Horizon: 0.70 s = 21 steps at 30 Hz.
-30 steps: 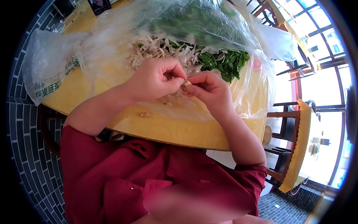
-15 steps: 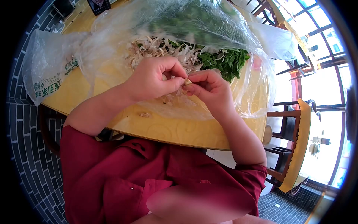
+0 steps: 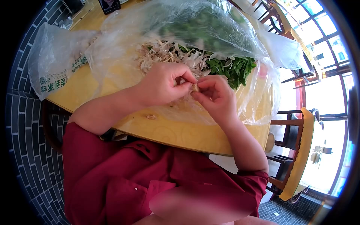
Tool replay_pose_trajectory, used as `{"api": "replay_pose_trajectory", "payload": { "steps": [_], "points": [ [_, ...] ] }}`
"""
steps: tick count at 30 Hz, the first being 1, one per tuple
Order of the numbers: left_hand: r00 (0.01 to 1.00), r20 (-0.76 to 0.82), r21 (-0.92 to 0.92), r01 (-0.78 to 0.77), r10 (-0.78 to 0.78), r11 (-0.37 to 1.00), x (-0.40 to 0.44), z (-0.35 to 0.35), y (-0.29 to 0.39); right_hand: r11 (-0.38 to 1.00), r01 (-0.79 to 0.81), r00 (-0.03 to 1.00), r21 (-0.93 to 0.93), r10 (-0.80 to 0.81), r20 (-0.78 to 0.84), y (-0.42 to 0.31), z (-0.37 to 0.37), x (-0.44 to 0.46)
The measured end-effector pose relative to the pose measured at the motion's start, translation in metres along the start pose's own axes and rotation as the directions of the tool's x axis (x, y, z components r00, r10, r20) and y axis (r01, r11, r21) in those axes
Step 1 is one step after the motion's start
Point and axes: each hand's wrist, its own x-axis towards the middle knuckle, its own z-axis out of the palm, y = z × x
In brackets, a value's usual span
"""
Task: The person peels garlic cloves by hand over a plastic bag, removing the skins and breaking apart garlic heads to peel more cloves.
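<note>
Between the fingertips of both hands is a small pale garlic clove. My right hand pinches it with thumb and index finger. My left hand is closed, its thumb and index finger pressed together against the clove's other side. Whether its curled fingers hold anything more cannot be seen. Just beyond the hands lies a heap of papery garlic skins. Dark green leafy vegetables sit to the right of the skins, on a clear plastic sheet or bag.
Clear plastic covers more greens at the back. A white bag with green print lies at the left edge of the yellow-covered table. A phone stands at the far left. One skin scrap lies near the front edge.
The view has shifted slightly, so the scene sits a little lower and further right. Both hands stay together at the clove, with the fingers slightly repositioned.
</note>
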Motion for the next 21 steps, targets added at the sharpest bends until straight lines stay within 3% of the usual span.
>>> {"api": "replay_pose_trajectory", "payload": {
  "steps": [2, 5, 8, 11, 14, 17, 20, 21],
  "points": [
    [0.999, -0.008, 0.012, 0.047, -0.047, 0.999, 0.000, -0.001, 0.002, 1.000, 0.013, 1.000, -0.016, -0.013, 0.000, 0.000, -0.001, 0.000],
    [0.999, -0.018, 0.094, -0.038, 0.040, 0.995, 0.000, -0.001, -0.002, 0.999, 0.026, 1.000, -0.039, -0.026, 0.011, 0.001, -0.001, 0.001],
    [0.998, -0.030, 0.134, -0.054, 0.058, 0.990, 0.000, 0.000, -0.001, 0.996, -0.082, 0.997, 0.022, 0.082, 0.009, -0.004, 0.002, 0.002],
    [0.998, -0.001, 0.155, -0.059, 0.060, 0.986, 0.001, 0.001, -0.001, 0.996, -0.011, 0.998, -0.093, 0.017, 0.062, -0.009, 0.000, 0.003],
    [0.996, -0.003, 0.184, -0.082, 0.084, 0.980, 0.000, 0.002, 0.000, 0.998, -0.040, 0.996, -0.046, 0.043, 0.082, -0.011, -0.001, 0.003],
    [0.997, -0.072, 0.158, 0.002, 0.009, 0.987, 0.002, -0.002, -0.004, 0.982, -0.154, 0.983, 0.112, 0.140, 0.121, -0.007, -0.005, 0.000],
    [0.987, -0.157, 0.101, 0.034, -0.017, 0.994, 0.005, -0.004, -0.004, 0.815, -0.326, 0.945, 0.479, 0.278, 0.171, -0.013, -0.010, 0.002],
    [0.987, -0.160, 0.099, 0.035, -0.019, 0.994, 0.005, -0.004, -0.004, 0.795, -0.343, 0.939, 0.500, 0.300, 0.167, -0.014, -0.010, 0.003]
  ]
}}
